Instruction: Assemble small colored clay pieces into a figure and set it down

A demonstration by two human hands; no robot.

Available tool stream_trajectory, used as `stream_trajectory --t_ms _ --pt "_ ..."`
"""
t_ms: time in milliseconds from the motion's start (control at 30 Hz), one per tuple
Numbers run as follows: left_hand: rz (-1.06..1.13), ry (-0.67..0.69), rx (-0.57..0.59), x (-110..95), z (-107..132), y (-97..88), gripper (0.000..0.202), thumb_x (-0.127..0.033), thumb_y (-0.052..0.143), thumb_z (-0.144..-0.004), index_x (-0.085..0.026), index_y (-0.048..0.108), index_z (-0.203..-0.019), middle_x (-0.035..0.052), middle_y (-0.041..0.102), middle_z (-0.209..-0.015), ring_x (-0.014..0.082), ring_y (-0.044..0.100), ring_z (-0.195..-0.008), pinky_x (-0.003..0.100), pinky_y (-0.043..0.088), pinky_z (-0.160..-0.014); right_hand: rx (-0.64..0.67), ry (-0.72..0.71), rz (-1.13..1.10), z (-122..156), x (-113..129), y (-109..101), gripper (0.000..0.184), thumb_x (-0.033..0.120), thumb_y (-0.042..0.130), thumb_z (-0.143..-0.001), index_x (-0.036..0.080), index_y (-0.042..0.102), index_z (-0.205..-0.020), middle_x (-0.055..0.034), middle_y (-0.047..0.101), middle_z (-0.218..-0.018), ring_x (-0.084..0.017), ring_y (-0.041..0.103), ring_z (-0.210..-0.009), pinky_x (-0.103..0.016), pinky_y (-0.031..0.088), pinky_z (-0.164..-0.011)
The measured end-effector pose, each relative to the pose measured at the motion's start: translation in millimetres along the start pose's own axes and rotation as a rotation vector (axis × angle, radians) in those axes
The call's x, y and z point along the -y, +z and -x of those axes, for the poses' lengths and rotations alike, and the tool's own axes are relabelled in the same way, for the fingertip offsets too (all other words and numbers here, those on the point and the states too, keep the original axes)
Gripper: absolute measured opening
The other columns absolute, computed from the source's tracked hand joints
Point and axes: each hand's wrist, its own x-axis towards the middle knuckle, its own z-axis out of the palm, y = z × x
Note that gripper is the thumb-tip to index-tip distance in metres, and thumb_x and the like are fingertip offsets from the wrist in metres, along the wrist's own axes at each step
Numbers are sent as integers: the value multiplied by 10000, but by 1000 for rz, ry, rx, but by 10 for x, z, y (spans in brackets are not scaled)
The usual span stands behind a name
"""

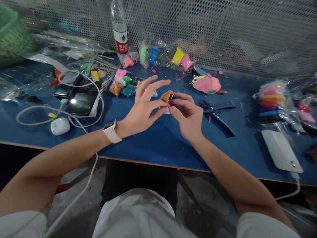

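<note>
- Orange modelling clay, a small rounded lump (167, 96), sits between the person's two hands, held in the air just above a blue table (158, 142).
- The left hand (142, 105) pinches the lump from the left with thumb and a lower finger; its other fingers (155, 84) fan out, straight and apart.
- The right hand (189, 115) closes on the lump's right side, fingertips bunched together around a small dark part with a thin metal wire that pokes out of the clay. What that part is cannot be told.
- The lump looks very light and soft, likely to dent or smear under a firm squeeze; a gentle fingertip pinch on its rounded sides seems safest, away from the wire.
- A white watch (112, 131) is on the left wrist.
- Just right of the hands, black pliers (218, 110) lie on the table; beyond them rests a pink clay figure (206, 84).
- Bagged clay pieces in many colours (182, 59) and a plastic bottle (119, 29) line the mesh wall behind.
- Phones (80, 100) and white cables lie to the left.
</note>
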Motion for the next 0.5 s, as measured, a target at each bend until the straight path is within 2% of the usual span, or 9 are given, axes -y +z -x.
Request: stream_trajectory --t_ms 133,267,400,500 --pt "-29 5 -67 -43 35 44 275 -429 604 -1192 -294 822 -1093 12 527 -1778 401 369 -1749 741 277 -1473 -43 -3 -7 30 35 14 259 526 990 -916 365 924 -1107 -67 772 -1401 -323 773 -1362 -558 703 -1176" --pt "-46 55 -91 -84 44 42 280 -448 623 -1192 -277 820 -1088 45 564 -1749 381 416 -1720 720 349 -1448 -66 -30 -42 42 17 36 249 505 1023 -881 389 933 -1083 -49 777 -1400 -320 778 -1353 -554 685 -1202" --pt "-43 15 -83 -103 33 19 324 -532 659 -1169 -275 821 -1058 44 570 -1755 385 422 -1717 725 357 -1442 -38 -63 -57 48 -9 38 167 517 882 -1025 414 932 -1146 -43 788 -1428 -328 769 -1392 -590 665 -1226" --pt "-27 -50 -79 -101 30 5 351 -590 709 -1130 -272 819 -1027 48 586 -1747 395 431 -1711 744 346 -1438 -9 -125 11 54 15 22 190 482 801 -1090 434 919 -1230 -38 792 -1469 -325 761 -1419 -597 652 -1241"
